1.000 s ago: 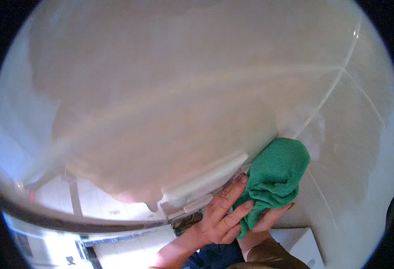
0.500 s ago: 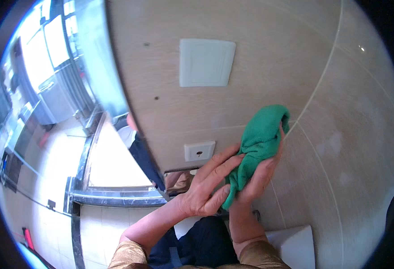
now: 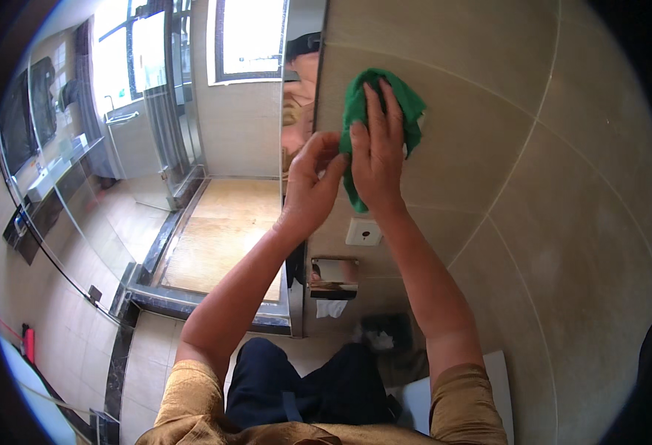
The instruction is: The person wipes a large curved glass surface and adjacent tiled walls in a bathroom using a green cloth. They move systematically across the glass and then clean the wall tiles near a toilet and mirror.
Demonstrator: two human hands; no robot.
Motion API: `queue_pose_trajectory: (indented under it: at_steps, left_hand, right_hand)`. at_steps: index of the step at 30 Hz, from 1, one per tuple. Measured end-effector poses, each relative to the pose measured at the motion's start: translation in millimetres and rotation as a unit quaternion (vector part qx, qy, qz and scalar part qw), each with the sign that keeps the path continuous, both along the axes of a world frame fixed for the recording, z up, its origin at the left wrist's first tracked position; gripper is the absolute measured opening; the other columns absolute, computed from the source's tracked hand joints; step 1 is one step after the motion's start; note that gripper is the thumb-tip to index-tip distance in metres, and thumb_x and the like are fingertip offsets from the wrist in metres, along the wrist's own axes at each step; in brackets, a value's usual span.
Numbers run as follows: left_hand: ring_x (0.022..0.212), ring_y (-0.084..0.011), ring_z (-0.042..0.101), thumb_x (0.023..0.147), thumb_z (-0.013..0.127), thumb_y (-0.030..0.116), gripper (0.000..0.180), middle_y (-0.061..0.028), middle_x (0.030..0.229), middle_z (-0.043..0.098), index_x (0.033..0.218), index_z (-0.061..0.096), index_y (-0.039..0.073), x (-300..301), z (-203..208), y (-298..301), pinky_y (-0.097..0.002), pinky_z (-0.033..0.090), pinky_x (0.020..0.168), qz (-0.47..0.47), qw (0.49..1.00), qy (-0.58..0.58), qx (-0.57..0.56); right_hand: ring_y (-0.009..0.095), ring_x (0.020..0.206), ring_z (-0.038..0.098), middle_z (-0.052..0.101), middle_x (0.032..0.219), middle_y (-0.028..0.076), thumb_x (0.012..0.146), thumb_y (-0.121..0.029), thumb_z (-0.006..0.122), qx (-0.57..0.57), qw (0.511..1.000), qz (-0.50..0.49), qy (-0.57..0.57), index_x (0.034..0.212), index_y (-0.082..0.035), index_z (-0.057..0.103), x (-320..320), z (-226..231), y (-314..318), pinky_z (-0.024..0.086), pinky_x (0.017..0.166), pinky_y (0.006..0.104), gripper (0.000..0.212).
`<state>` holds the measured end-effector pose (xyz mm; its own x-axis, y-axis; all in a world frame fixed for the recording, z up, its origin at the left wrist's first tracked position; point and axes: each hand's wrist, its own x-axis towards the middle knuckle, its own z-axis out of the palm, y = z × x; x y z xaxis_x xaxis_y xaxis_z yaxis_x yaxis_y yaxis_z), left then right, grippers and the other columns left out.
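A green cloth is pressed flat against the beige tiled wall under my right hand, whose fingers spread over it. My left hand sits just to the left, its fingers curled and pinching the cloth's lower left edge. Both forearms rise from the bottom of the view. The cloth covers a white wall plate, of which I see only a sliver at its right side.
A white wall socket sits below the hands, with a metal paper holder and a small bin under it. A mirror edge runs left of the cloth. A glass shower screen stands at left.
The view has tilted up along the wall. Both hands have moved up with the cloth, from beside the socket to the upper wall, and my right hand now lies flat over it.
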<state>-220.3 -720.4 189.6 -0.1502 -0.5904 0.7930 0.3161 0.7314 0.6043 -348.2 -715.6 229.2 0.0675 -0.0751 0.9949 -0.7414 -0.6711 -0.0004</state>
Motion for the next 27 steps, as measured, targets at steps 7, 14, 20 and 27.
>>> queue_pose_trajectory:
  at_steps: [7, 14, 20, 27]
  left_hand:
    - [0.091, -0.0133, 0.066, 0.092, 0.057, -0.009, 0.034, -0.0053, 0.098, 0.066, 0.123, 0.055, 0.003, 24, -2, -53, -0.0284, 0.054, 0.082, 0.133, 0.991, 0.009, -0.021]
    - [0.086, -0.0370, 0.065, 0.090, 0.056, -0.003, 0.048, -0.0190, 0.097, 0.064, 0.137, 0.050, 0.005, 20, -14, -49, -0.0439, 0.052, 0.078, 0.278, 0.947, -0.102, -0.121]
    - [0.086, -0.0368, 0.066, 0.088, 0.053, -0.009, 0.052, -0.0192, 0.093, 0.063, 0.138, 0.046, 0.001, 21, -33, -51, -0.0427, 0.053, 0.077, 0.299, 0.935, -0.128, -0.143]
    - [0.092, -0.0396, 0.064, 0.086, 0.054, -0.007, 0.061, -0.0230, 0.101, 0.063, 0.145, 0.041, 0.000, 17, 6, -55, -0.0469, 0.051, 0.083, 0.268, 0.940, -0.108, -0.180]
  right_hand:
    - [0.039, 0.114, 0.059, 0.055, 0.141, 0.018, 0.101, -0.028, 0.055, 0.054, 0.980, -0.185, 0.048, 0.153, -0.010, 0.043, 22, 11, -61, 0.049, 0.095, 0.0466, 0.056]
    - [0.038, 0.097, 0.065, 0.063, 0.125, 0.018, 0.099, -0.026, 0.058, -0.022, 0.968, -0.247, 0.045, 0.156, -0.017, 0.040, 23, -22, -86, 0.056, 0.082, 0.0455, 0.061]
    - [0.037, 0.128, 0.056, 0.052, 0.147, 0.015, 0.094, -0.024, 0.065, 0.099, 0.972, -0.214, 0.018, 0.149, -0.014, 0.049, 27, -53, -83, 0.045, 0.107, 0.0446, 0.058]
    - [0.037, 0.099, 0.069, 0.062, 0.132, 0.015, 0.096, -0.023, 0.059, -0.035, 0.959, -0.262, 0.105, 0.155, -0.017, 0.041, 9, -1, -91, 0.056, 0.087, 0.0420, 0.061]
